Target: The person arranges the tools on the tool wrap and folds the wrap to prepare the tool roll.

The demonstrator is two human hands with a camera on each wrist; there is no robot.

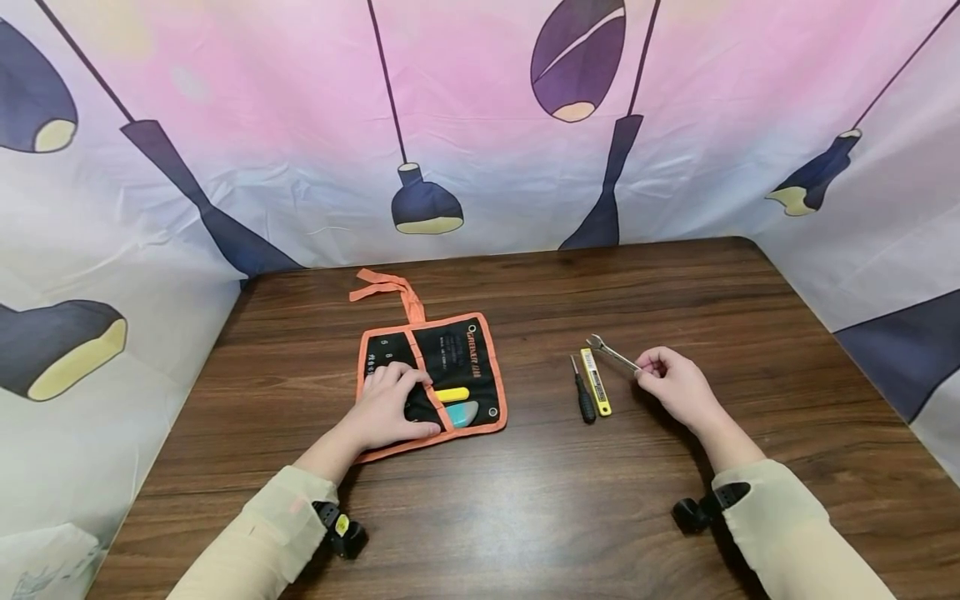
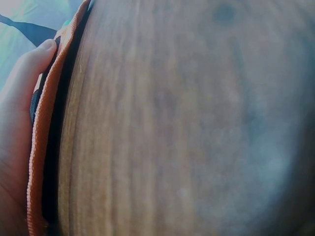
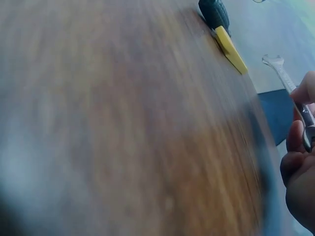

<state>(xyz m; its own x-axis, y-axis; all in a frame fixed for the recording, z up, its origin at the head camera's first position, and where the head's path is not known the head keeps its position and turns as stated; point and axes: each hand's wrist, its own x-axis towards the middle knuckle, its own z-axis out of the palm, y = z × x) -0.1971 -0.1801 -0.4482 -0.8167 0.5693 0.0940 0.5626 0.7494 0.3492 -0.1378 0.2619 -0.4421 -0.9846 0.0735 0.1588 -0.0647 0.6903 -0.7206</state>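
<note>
Wrench pinched in right hand, right of middle over table.
Open end points far left, seemingly off the wood. Left hand lies fingers spread on tool pouch, by its look steadying, not gripping. Step, as judged: wrench in grasp, not yet in a pocket. Next move would call for a leftward carry, wrench turned to meet a pocket mouth, left fingers kept out of its way. Yellow handle and teal handle jut rightward from the pocket edge. Screwdriver and flat yellow tool lie just left of the wrench: best passed over. Bare wood from there to the pouch's orange edge; more room near side. Far table edge meets patterned cloth, well apart from both hands.
</note>
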